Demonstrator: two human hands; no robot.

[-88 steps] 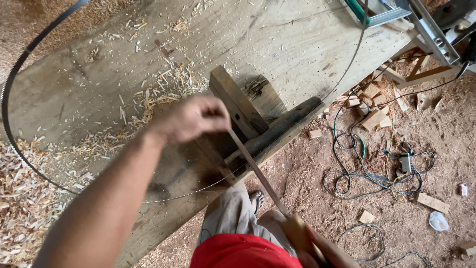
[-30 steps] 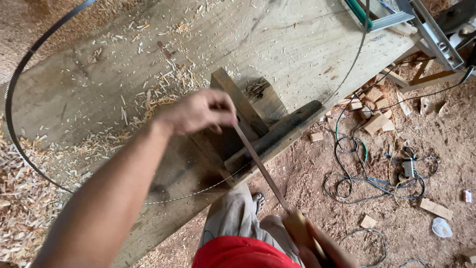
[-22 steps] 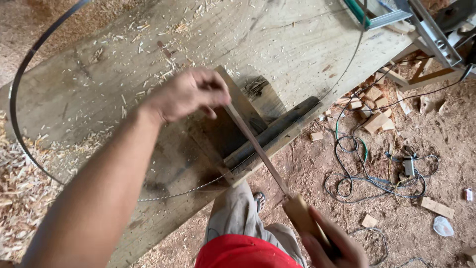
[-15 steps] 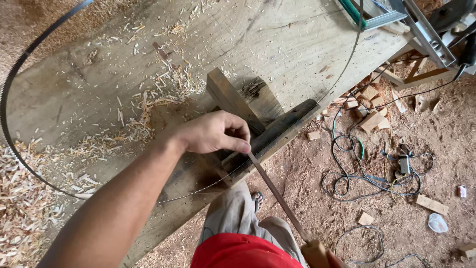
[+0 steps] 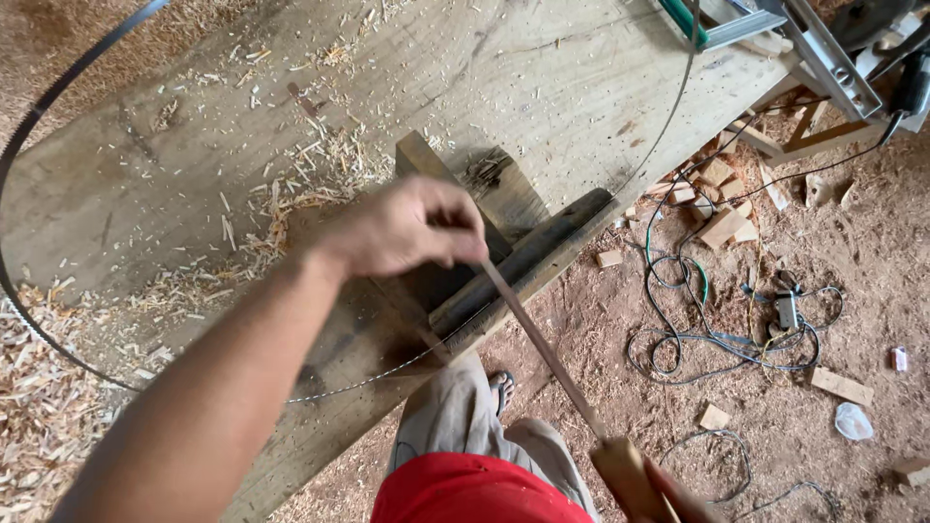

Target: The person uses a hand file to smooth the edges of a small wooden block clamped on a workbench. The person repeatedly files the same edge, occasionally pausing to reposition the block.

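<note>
Wooden, rough-sawn workbench plank [image 5: 542, 68] carries pale shavings scattered over its left half. No bin, box or other container visible; loose offcut blocks [image 5: 722, 228] lie on the dirt floor beside tangled dark cables [image 5: 717, 339]. Long narrow metal file with a wooden handle [image 5: 542, 349] runs diagonally: tip at upper left over the plank edge, handle at lower right near the person's body. Left hand [image 5: 402, 228] pinches the file's tip with fingers closed on it. Right hand [image 5: 678, 499], mostly cut off at the frame bottom, is wrapped on the handle. File tip sits just above a thin toothed bandsaw blade [image 5: 368, 378] clamped between dark wooden blocks [image 5: 513, 261] at the plank edge
</note>
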